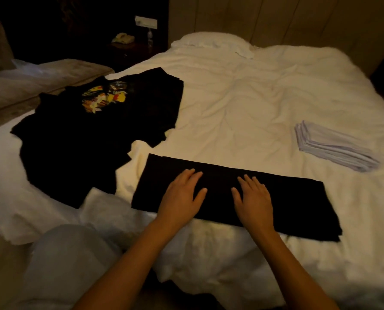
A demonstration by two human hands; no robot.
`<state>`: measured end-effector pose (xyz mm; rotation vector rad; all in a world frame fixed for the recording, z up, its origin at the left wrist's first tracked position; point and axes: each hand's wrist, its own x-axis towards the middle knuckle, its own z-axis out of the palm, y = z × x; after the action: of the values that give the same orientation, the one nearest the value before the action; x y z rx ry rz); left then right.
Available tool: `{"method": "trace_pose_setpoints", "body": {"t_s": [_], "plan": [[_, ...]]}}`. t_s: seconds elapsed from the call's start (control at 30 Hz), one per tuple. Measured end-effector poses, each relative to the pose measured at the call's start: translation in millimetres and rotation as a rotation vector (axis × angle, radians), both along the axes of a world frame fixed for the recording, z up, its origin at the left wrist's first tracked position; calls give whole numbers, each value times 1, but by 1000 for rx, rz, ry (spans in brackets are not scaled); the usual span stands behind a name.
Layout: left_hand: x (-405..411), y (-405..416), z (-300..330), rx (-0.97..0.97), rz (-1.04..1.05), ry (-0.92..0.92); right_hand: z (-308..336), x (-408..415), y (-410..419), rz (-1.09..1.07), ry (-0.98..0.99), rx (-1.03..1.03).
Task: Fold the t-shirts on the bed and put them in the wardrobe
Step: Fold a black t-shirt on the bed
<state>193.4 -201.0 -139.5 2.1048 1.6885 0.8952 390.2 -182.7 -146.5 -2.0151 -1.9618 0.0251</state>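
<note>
Black fabric folded into a long narrow strip, that's the black t-shirt (235, 193) being worked on, and it's laid across the near part of the bed (253, 97), running from left-middle down toward the right edge. Both hands are placed flat on top of it, side by side and a little apart. The left hand (182, 195) is pressed on the strip's middle-left with fingers straight and slightly spread, thumb pointed inward. The right hand (253, 198) is set just beside it the same way, so each grip is fully open, nothing curled round or pinched, only palms and fingers resting on the cloth.

More black t-shirts (92, 139) are heaped unfolded on the left side of the bed, and a yellow, red and white print (103, 98) can be seen on the top one. How many are in the heap can't be told, it's all too dark. Over on the right, well apart from the hands, a folded stack of pale cloth (334, 146) is sat on the white duvet. A pillow (211, 41) is bunched at the far end. A dark nightstand (133, 52) with a phone (122, 38) is made out behind the bed on the left.
</note>
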Motion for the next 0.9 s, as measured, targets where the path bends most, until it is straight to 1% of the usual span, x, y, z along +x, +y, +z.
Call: {"method": "trace_pose_setpoints", "body": {"t_s": [0.1, 0.23, 0.37, 0.43, 0.5, 0.57, 0.63, 0.67, 0.73, 0.77, 0.9], "plan": [[40, 10, 3, -74, -46, 118, 2, 43, 3, -65, -66, -50], [86, 20, -1, -120, -98, 234, 0, 94, 1, -96, -85, -140], [118, 27, -4, -111, -88, 275, -4, 117, -8, -122, -147, -97], [127, 31, -6, -98, -60, 304, -6, 131, -12, -169, -124, -81], [132, 32, -11, -95, -26, 339, -6, 147, -17, -235, -53, -90], [134, 32, -17, -89, -2, 378, -5, 158, -22, -312, 64, -86], [136, 31, -23, -72, 23, 427, 2, 165, -23, -377, 232, -80], [137, 31, -25, -73, 33, 448, 5, 170, -19, -398, 316, -99], [138, 32, -26, -77, 49, 468, 14, 179, -12, -398, 476, -199], [139, 32, -26, -75, 54, 473, 17, 183, -9, -380, 586, -243], [140, 31, -23, -107, 53, 457, 28, 192, -5, -337, 1164, -345]]}}
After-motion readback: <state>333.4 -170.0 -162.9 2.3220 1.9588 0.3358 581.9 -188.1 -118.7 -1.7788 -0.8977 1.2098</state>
